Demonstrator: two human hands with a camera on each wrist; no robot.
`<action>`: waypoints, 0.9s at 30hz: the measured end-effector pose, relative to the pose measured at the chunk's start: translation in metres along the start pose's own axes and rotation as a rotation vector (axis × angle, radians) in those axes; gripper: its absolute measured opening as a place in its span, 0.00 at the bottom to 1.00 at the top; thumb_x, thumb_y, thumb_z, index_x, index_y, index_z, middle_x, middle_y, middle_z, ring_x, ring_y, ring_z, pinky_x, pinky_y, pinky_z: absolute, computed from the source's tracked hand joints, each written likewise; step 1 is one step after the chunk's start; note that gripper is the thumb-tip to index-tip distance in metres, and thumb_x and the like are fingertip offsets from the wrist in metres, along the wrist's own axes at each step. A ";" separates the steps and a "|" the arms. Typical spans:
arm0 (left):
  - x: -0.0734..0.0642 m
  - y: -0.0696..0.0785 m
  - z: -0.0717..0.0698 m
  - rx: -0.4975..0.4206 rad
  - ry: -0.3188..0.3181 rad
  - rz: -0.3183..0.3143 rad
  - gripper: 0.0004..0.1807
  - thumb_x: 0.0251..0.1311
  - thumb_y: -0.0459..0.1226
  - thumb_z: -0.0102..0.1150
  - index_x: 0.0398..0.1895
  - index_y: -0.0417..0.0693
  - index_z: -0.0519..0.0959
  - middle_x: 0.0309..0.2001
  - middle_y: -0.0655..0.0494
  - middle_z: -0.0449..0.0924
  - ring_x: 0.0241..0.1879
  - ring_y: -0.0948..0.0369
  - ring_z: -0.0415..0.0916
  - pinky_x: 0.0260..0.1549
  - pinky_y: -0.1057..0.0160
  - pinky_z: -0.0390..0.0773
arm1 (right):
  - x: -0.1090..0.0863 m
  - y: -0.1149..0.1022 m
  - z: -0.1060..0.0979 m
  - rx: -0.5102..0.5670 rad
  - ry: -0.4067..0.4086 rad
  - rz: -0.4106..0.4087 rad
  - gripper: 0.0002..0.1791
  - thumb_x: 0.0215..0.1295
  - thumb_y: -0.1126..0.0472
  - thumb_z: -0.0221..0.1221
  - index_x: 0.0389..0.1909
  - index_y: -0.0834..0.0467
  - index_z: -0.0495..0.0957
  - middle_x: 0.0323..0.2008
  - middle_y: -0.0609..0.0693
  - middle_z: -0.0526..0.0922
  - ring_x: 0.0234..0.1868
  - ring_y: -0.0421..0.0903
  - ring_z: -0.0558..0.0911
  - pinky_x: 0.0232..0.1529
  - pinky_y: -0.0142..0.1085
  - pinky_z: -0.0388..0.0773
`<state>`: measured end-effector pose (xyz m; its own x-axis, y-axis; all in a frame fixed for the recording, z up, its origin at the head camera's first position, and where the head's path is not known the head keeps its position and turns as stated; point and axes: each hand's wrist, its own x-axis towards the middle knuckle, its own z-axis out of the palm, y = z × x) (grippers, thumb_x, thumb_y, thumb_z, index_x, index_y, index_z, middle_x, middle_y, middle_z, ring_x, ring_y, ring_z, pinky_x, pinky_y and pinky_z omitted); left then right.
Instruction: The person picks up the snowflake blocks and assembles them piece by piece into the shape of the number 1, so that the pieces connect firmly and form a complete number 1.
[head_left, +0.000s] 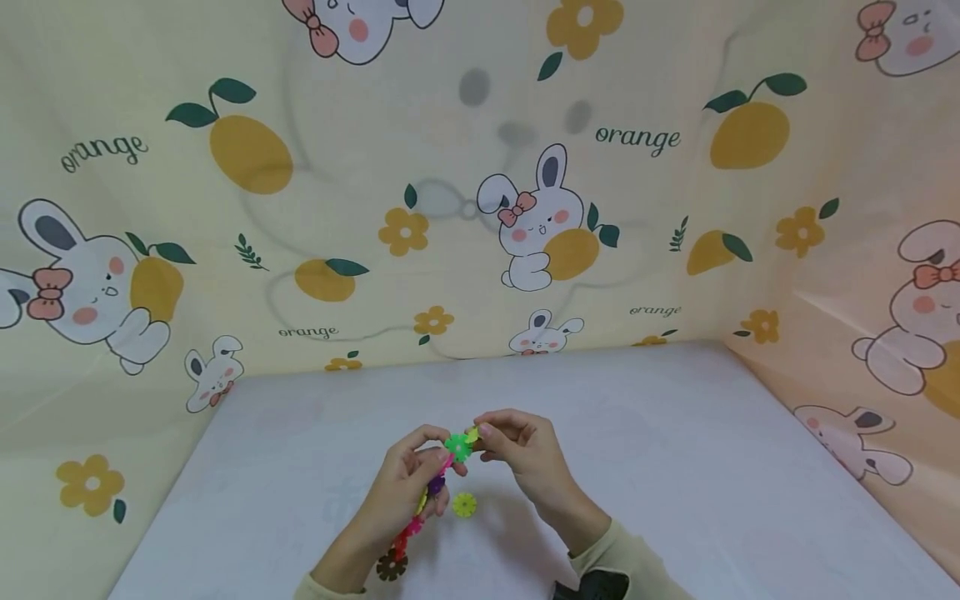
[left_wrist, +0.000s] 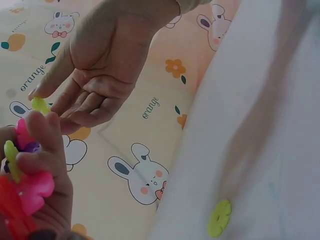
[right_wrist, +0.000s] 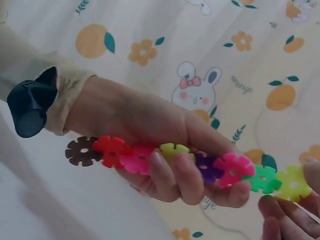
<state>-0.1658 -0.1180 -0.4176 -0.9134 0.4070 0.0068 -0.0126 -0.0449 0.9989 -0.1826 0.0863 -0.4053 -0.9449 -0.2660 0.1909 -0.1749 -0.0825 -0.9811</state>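
Observation:
A chain of interlocking plastic snowflake discs runs along my left hand (head_left: pixel 405 475), whose fingers curl round it. In the right wrist view its order is a brown disc (right_wrist: pixel 83 151), a red disc (right_wrist: pixel 111 152), a pink disc, a yellow one, a purple disc (right_wrist: pixel 208 168), another pink disc (right_wrist: pixel 233 170), a green disc (right_wrist: pixel 263 179) and a yellow end disc (right_wrist: pixel 293 183). My right hand (head_left: pixel 531 457) pinches that yellow end disc between thumb and fingers, against the green one. How deep their slots mesh I cannot tell.
A loose yellow disc (head_left: pixel 464 505) lies on the white table (head_left: pixel 675 467) below and between the hands. A patterned cloth (head_left: pixel 420 150) with rabbits and oranges rises behind the table and along its sides. A black strap (head_left: pixel 592 586) sits at the right wrist.

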 end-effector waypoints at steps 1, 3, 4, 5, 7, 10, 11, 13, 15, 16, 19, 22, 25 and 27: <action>0.000 0.000 0.000 -0.002 0.005 -0.002 0.14 0.79 0.42 0.46 0.57 0.43 0.68 0.41 0.51 0.84 0.16 0.67 0.72 0.15 0.74 0.70 | 0.000 0.000 0.001 0.013 0.010 0.007 0.18 0.73 0.61 0.59 0.51 0.73 0.78 0.37 0.39 0.88 0.39 0.37 0.88 0.43 0.31 0.84; 0.000 0.001 0.000 -0.008 0.001 -0.003 0.13 0.79 0.41 0.45 0.57 0.43 0.68 0.41 0.50 0.83 0.16 0.67 0.72 0.15 0.74 0.70 | -0.001 0.000 0.002 0.024 0.020 0.007 0.18 0.73 0.61 0.59 0.52 0.74 0.77 0.37 0.39 0.88 0.39 0.37 0.87 0.44 0.31 0.84; 0.000 0.001 0.000 -0.013 -0.003 0.000 0.13 0.79 0.41 0.45 0.57 0.43 0.68 0.41 0.51 0.83 0.16 0.67 0.72 0.15 0.74 0.70 | -0.001 0.001 0.002 0.021 0.023 0.002 0.18 0.73 0.61 0.59 0.52 0.74 0.77 0.37 0.39 0.88 0.39 0.36 0.87 0.44 0.31 0.84; 0.000 0.000 0.000 -0.016 -0.008 0.003 0.13 0.79 0.41 0.45 0.56 0.42 0.68 0.40 0.52 0.83 0.16 0.67 0.72 0.15 0.74 0.69 | -0.001 0.001 0.002 0.017 0.024 -0.005 0.18 0.73 0.62 0.59 0.52 0.75 0.77 0.37 0.41 0.88 0.39 0.37 0.87 0.44 0.30 0.84; 0.001 -0.001 0.000 -0.022 -0.021 0.013 0.12 0.79 0.41 0.45 0.55 0.42 0.68 0.38 0.55 0.82 0.17 0.68 0.73 0.14 0.74 0.68 | -0.002 0.001 0.002 0.007 0.023 -0.013 0.18 0.73 0.62 0.60 0.52 0.74 0.78 0.39 0.46 0.89 0.39 0.36 0.87 0.43 0.30 0.83; 0.001 -0.002 -0.001 -0.024 -0.033 0.027 0.11 0.79 0.41 0.45 0.54 0.42 0.68 0.36 0.57 0.81 0.17 0.68 0.73 0.13 0.75 0.67 | -0.001 0.002 0.002 -0.008 0.022 -0.025 0.18 0.72 0.63 0.60 0.52 0.75 0.78 0.43 0.60 0.88 0.37 0.36 0.86 0.43 0.30 0.84; 0.001 -0.002 -0.001 -0.022 -0.034 0.030 0.11 0.79 0.41 0.45 0.53 0.42 0.68 0.36 0.58 0.81 0.16 0.68 0.73 0.13 0.75 0.67 | -0.001 0.002 0.002 -0.010 0.022 -0.025 0.17 0.72 0.63 0.60 0.52 0.75 0.78 0.44 0.64 0.87 0.37 0.37 0.86 0.43 0.30 0.84; 0.002 -0.002 -0.001 -0.021 -0.032 0.027 0.11 0.79 0.41 0.45 0.53 0.43 0.68 0.36 0.59 0.81 0.17 0.68 0.73 0.13 0.75 0.67 | -0.001 0.002 0.002 -0.008 0.020 -0.021 0.17 0.72 0.64 0.60 0.52 0.75 0.78 0.46 0.71 0.85 0.36 0.36 0.86 0.43 0.30 0.84; 0.002 -0.002 0.000 -0.020 -0.022 0.022 0.11 0.79 0.41 0.45 0.53 0.43 0.68 0.36 0.59 0.81 0.17 0.68 0.73 0.14 0.75 0.67 | 0.000 0.002 0.002 -0.005 0.015 -0.021 0.18 0.72 0.64 0.60 0.51 0.76 0.78 0.47 0.74 0.84 0.36 0.36 0.86 0.43 0.30 0.84; 0.002 -0.002 0.000 -0.020 -0.017 0.021 0.11 0.79 0.41 0.45 0.54 0.43 0.68 0.36 0.59 0.81 0.17 0.68 0.73 0.14 0.75 0.68 | 0.000 0.002 0.002 -0.003 0.014 -0.024 0.18 0.72 0.64 0.60 0.51 0.76 0.78 0.47 0.74 0.84 0.36 0.36 0.86 0.44 0.30 0.85; 0.001 -0.002 0.001 -0.020 0.008 0.002 0.11 0.79 0.41 0.46 0.54 0.43 0.68 0.37 0.57 0.81 0.17 0.67 0.73 0.15 0.74 0.68 | 0.000 0.003 0.003 -0.002 0.012 -0.029 0.18 0.71 0.64 0.60 0.51 0.76 0.78 0.46 0.71 0.85 0.36 0.36 0.86 0.44 0.30 0.85; 0.001 -0.002 0.002 -0.016 0.032 -0.019 0.11 0.79 0.40 0.46 0.55 0.43 0.68 0.37 0.55 0.82 0.17 0.66 0.73 0.16 0.74 0.69 | -0.001 0.004 0.002 0.002 0.014 -0.041 0.17 0.71 0.64 0.61 0.51 0.74 0.79 0.44 0.62 0.87 0.36 0.37 0.86 0.44 0.31 0.85; 0.001 -0.001 0.002 -0.009 0.045 -0.025 0.11 0.78 0.40 0.47 0.55 0.43 0.68 0.38 0.52 0.82 0.17 0.66 0.73 0.16 0.74 0.69 | -0.001 0.006 0.002 0.018 0.006 -0.059 0.18 0.70 0.63 0.62 0.51 0.74 0.79 0.42 0.51 0.89 0.37 0.37 0.86 0.44 0.31 0.85; 0.000 -0.002 0.002 -0.009 0.050 -0.020 0.11 0.78 0.39 0.47 0.55 0.43 0.68 0.38 0.52 0.82 0.17 0.66 0.73 0.16 0.74 0.69 | -0.002 0.008 0.003 0.035 -0.009 -0.073 0.19 0.70 0.63 0.62 0.52 0.75 0.78 0.40 0.44 0.89 0.37 0.37 0.86 0.45 0.30 0.85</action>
<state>-0.1652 -0.1158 -0.4194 -0.9322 0.3617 -0.0153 -0.0340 -0.0456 0.9984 -0.1817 0.0835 -0.4133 -0.9274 -0.2671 0.2619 -0.2330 -0.1353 -0.9630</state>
